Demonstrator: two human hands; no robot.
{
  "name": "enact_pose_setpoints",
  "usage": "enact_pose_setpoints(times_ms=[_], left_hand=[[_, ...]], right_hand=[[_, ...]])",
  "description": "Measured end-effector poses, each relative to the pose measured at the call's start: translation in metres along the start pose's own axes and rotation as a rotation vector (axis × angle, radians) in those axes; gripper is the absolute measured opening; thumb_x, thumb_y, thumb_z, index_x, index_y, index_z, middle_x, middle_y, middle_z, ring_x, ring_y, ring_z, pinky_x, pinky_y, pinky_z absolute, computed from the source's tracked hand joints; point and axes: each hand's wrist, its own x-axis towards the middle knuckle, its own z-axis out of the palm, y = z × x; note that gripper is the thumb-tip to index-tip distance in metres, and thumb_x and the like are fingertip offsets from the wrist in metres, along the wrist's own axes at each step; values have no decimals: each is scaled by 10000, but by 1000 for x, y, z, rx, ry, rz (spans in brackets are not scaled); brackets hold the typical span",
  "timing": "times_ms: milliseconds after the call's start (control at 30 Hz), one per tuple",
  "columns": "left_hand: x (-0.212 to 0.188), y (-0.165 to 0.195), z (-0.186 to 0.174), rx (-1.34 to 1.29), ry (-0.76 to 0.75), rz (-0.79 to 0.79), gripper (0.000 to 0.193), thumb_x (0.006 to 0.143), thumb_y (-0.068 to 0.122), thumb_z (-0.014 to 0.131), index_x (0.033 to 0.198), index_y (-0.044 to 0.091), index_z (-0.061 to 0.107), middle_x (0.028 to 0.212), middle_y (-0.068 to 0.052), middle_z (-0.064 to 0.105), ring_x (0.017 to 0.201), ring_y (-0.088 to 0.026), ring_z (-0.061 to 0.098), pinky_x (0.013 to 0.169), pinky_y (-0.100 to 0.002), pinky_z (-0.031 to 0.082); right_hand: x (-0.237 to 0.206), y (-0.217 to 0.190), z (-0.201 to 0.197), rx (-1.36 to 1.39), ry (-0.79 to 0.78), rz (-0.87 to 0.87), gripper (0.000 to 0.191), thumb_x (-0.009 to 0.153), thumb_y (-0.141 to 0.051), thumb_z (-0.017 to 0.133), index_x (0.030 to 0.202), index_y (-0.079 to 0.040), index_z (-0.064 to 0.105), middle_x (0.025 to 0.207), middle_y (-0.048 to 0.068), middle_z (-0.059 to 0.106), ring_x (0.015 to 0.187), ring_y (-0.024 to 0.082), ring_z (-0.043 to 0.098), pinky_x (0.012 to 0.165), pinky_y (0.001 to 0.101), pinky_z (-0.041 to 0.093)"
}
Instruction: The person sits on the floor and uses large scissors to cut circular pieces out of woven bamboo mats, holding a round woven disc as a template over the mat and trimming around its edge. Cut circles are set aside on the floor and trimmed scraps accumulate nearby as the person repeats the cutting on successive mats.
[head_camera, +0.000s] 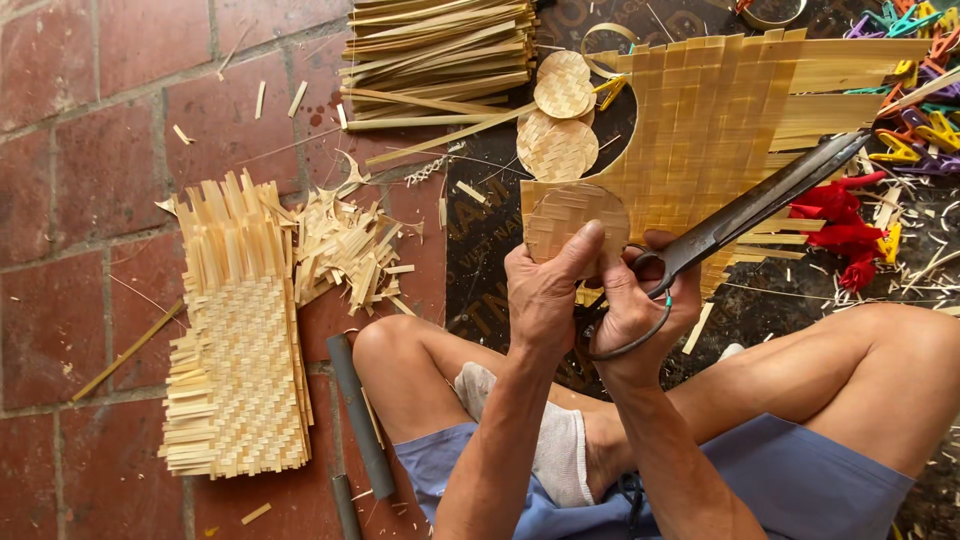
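Left hand (545, 290) pinches a round woven bamboo disc (577, 218), pale gold and checker-plaited, thumb clamped over its lower edge, just above the knees. Right hand (640, 305) has its fingers closed through the handles of one long dark pair of scissors (745, 215). Three more discs (557, 120) overlap on the mat (480, 220); one woven sheet (700, 120) lies behind.

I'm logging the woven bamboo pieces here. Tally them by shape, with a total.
Round woven discs: 4, three stacked on the mat, one pinched in the left hand at.
Large woven sheets: 2, one being cut by the scissors in the right hand, one on the bricks.
Total: 6.
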Motion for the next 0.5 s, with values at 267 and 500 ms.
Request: enact_pose_setpoints(times_ms=[267, 500], left_hand=[[13, 27, 10, 53, 9, 134, 254, 890, 112, 814, 1090, -27, 744, 1002, -66, 756, 850, -126, 698, 810, -281, 576], [5, 42, 5, 173, -41, 119, 242, 900, 118, 810, 1072, -43, 758, 974, -86, 770, 837, -142, 714, 804, -297, 586]], right_hand=[[-9, -37, -55, 60, -414, 185, 392, 966, -62, 584, 1349, -3, 525, 1049, 88, 678, 861, 131, 659, 787, 304, 565], [-26, -32, -113, -269, -706, 526, 505, 884, -50, 612, 1386, -34, 553, 1037, 48, 696, 857, 134, 635, 723, 303, 546]])
